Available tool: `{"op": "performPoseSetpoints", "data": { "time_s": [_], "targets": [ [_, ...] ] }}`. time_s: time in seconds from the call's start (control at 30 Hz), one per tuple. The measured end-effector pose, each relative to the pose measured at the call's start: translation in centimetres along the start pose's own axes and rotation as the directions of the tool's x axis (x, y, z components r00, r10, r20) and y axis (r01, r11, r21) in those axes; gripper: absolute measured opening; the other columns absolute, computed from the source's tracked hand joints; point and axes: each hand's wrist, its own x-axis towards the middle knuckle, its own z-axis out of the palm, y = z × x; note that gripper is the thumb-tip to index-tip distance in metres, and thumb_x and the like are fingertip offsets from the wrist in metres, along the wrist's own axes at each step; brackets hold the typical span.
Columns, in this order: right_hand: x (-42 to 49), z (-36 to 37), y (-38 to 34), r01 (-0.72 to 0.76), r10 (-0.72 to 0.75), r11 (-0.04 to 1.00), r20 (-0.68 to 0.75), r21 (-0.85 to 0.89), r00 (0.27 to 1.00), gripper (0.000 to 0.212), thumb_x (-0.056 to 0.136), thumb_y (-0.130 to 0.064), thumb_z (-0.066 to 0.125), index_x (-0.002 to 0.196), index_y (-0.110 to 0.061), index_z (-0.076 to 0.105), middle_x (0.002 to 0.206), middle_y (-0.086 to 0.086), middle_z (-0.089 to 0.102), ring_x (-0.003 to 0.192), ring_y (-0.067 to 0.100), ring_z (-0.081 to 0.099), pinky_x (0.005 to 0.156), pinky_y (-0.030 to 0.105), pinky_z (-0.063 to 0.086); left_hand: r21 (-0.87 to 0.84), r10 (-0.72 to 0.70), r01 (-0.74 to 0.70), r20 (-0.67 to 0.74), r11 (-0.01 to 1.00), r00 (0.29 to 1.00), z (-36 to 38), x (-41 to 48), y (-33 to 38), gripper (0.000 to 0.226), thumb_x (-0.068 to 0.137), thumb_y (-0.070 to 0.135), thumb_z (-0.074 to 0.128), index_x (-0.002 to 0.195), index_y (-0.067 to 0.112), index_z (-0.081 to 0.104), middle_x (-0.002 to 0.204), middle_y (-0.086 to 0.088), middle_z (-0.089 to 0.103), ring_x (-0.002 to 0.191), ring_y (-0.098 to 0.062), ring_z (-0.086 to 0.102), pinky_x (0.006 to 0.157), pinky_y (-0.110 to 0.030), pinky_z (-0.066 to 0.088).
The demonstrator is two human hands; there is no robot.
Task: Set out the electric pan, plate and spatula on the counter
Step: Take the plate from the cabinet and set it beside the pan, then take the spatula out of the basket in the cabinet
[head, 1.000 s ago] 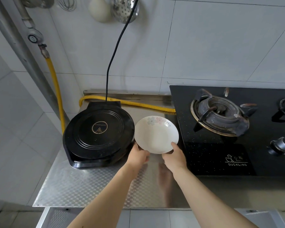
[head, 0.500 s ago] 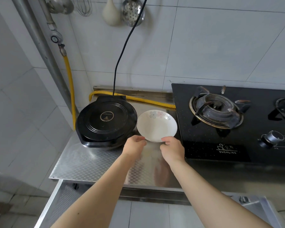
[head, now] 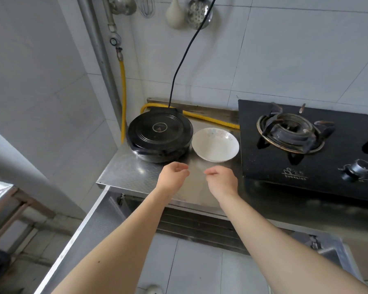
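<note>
The electric pan sits closed on the steel counter, left of centre in the frame, with its black power cord running up the tiled wall. The plate, white with a faint floral print, rests on the counter just beside the pan's right edge, between the pan and the black gas stove at right of frame; whether plate and pan touch cannot be told.

Left hand: positioned below the pan's front edge, over the counter, fingers loosely curled, holding nothing. Right hand: positioned below the plate, clear of its rim, fingers loosely curled, holding nothing. Both hands are apart from each other and from the plate.

A yellow gas hose descends the wall at the left of the pan and runs behind it toward the stove. Hanging utensils, including a perforated ladle, occupy the upper centre of the frame.
</note>
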Motion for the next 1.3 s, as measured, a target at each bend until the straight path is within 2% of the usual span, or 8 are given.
{"op": "performPoseSetpoints", "data": {
  "time_s": [0.1,0.23,0.4,0.53,0.73,0.93,1.13,1.3],
  "targets": [
    [-1.2,1.3,0.3,0.021,-0.021,1.000,0.045,-0.002,0.999,0.028,0.090,-0.011,0.050,0.098,-0.023,0.073,0.110,-0.006,0.070,0.103,0.017,0.061,0.083,0.023,0.043,-0.005,0.011,-0.012,-0.041,1.000,0.999,-1.0,-1.7,-1.7,0.019,0.084,0.020,0.061,0.102,0.022,0.067,0.101,0.002,0.069,0.096,-0.016,0.063,0.087,-0.032,0.051],
    [-2.8,4.2,1.3,0.033,-0.033,0.999,0.123,-0.001,0.992,0.025,0.088,-0.015,0.052,0.093,-0.023,0.075,0.103,-0.006,0.072,0.099,0.017,0.063,0.084,0.025,0.048,0.039,0.012,-0.008,-0.096,0.999,0.995,-2.3,-3.4,-5.1,0.009,0.082,0.022,0.061,0.089,0.025,0.066,0.083,0.007,0.067,0.081,-0.010,0.062,0.066,-0.020,0.045],
    [-4.5,8.4,4.3,0.012,-0.025,0.998,0.224,0.059,0.974,0.017,0.084,-0.020,0.058,0.081,-0.020,0.075,0.083,-0.001,0.075,0.085,0.019,0.069,0.084,0.037,0.055,0.094,-0.075,0.076,-0.021,0.993,0.997,-2.8,-4.3,-10.3,0.007,0.080,0.021,0.063,0.074,0.024,0.065,0.073,0.002,0.071,0.071,-0.014,0.066,0.067,-0.025,0.051],
    [-4.8,11.1,7.7,-0.055,0.039,0.997,0.267,0.053,0.963,0.018,0.084,-0.020,0.057,0.076,-0.023,0.073,0.081,-0.002,0.075,0.084,0.019,0.069,0.082,0.040,0.056,0.172,-0.121,0.120,0.000,0.978,0.993,-2.5,-3.7,-14.0,0.012,0.079,0.021,0.062,0.069,0.027,0.064,0.067,0.005,0.069,0.066,-0.012,0.063,0.059,-0.023,0.049],
    [-3.3,14.7,13.1,-0.120,0.116,0.993,0.246,0.000,0.962,0.018,0.087,-0.023,0.056,0.076,-0.028,0.070,0.076,-0.009,0.072,0.080,0.014,0.068,0.078,0.032,0.055,0.313,-0.102,0.084,0.042,0.946,0.994,-1.1,-1.2,-19.5,0.007,0.086,0.022,0.059,0.085,0.026,0.065,0.080,0.011,0.064,0.078,-0.010,0.059,0.061,-0.018,0.041],
    [0.4,18.0,18.0,-0.168,0.156,0.984,0.170,0.057,0.973,0.017,0.089,-0.024,0.057,0.085,-0.022,0.073,0.082,-0.006,0.074,0.084,0.017,0.069,0.070,0.025,0.052,0.452,0.052,-0.091,0.099,0.887,0.994,1.6,2.8,-23.8,0.027,0.089,0.022,0.059,0.116,0.019,0.063,0.109,0.001,0.058,0.095,-0.016,0.061,0.082,-0.023,0.048],
    [6.2,19.5,21.6,-0.024,0.024,0.998,0.011,0.050,1.000,0.018,0.092,-0.021,0.055,0.094,-0.021,0.072,0.099,0.003,0.073,0.095,0.022,0.067,0.090,0.042,0.054,0.471,0.245,-0.256,0.086,0.844,0.966,4.4,8.5,-26.4,0.039,0.088,0.027,0.062,0.126,0.022,0.055,0.123,-0.004,0.052,0.107,-0.021,0.058,0.090,-0.031,0.050],
    [12.6,19.5,25.3,0.085,-0.078,0.996,-0.162,0.032,0.984,0.014,0.094,-0.021,0.055,0.097,-0.027,0.068,0.110,-0.001,0.070,0.102,0.018,0.066,0.092,0.039,0.054,0.404,0.443,-0.409,0.012,0.818,0.897,7.4,14.4,-27.4,0.048,0.087,0.028,0.064,0.132,0.022,0.049,0.133,-0.007,0.047,0.115,-0.024,0.053,0.091,-0.028,0.042]
  ]
}}
